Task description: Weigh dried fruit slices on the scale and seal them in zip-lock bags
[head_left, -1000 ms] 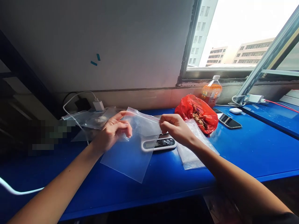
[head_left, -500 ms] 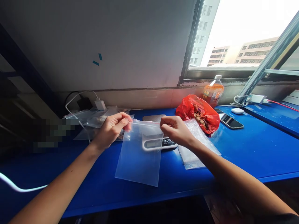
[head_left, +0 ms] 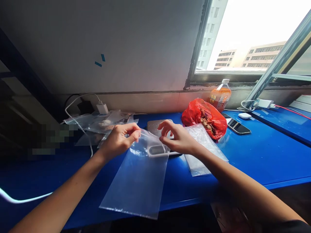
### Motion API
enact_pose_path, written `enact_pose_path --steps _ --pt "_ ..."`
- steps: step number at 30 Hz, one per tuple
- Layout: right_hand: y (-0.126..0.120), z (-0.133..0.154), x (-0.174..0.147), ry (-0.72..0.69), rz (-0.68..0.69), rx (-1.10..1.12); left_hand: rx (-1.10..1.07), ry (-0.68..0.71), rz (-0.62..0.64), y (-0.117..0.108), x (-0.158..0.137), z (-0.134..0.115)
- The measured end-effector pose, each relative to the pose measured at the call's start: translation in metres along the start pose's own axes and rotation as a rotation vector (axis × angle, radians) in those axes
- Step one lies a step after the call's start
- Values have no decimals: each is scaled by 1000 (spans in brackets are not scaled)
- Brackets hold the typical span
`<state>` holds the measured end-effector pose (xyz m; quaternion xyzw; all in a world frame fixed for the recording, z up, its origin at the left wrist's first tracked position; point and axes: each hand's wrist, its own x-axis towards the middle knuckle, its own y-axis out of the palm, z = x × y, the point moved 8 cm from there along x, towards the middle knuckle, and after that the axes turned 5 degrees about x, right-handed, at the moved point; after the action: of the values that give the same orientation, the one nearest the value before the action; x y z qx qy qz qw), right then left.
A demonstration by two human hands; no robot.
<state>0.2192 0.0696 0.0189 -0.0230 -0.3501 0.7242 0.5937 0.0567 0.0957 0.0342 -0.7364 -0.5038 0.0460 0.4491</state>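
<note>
My left hand [head_left: 123, 137] pinches the top left corner of a clear plastic zip bag [head_left: 136, 184], which hangs down past the table's front edge. Close to the bag's top right corner, my right hand [head_left: 173, 136] has thumb and fingers apart in a loose curve, and nothing shows between them. Behind the bag and partly hidden by it and my right hand is a digital kitchen scale [head_left: 153, 126] with a metal plate. A stack of flat clear bags [head_left: 206, 155] lies under and beside my right forearm.
A red plastic bag [head_left: 194, 110] with brown dried pieces lies open at the back. Behind it stands a drink bottle [head_left: 220, 95]. Right of these lie a phone [head_left: 239, 126] and a white case [head_left: 244, 116]. Filled clear bags [head_left: 97, 123] and a charger [head_left: 102, 108] with cable are at left.
My right hand's fingers have opened from their grip on the bag's top edge. The bag's top has gone slack, and its lower end has swung toward me and left.
</note>
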Motion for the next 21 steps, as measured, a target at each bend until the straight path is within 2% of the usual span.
enact_pose_path --steps 3,7,14,21 --pt "13 14 -5 -50 57 172 47 127 136 25 -8 -16" --pt "22 22 -10 -65 92 186 70 202 215 41 -15 -24" --pt "29 16 -11 -3 128 188 111 196 216 40 -15 -21" --pt "30 21 -10 -47 118 259 85 268 58 22 -13 -33"
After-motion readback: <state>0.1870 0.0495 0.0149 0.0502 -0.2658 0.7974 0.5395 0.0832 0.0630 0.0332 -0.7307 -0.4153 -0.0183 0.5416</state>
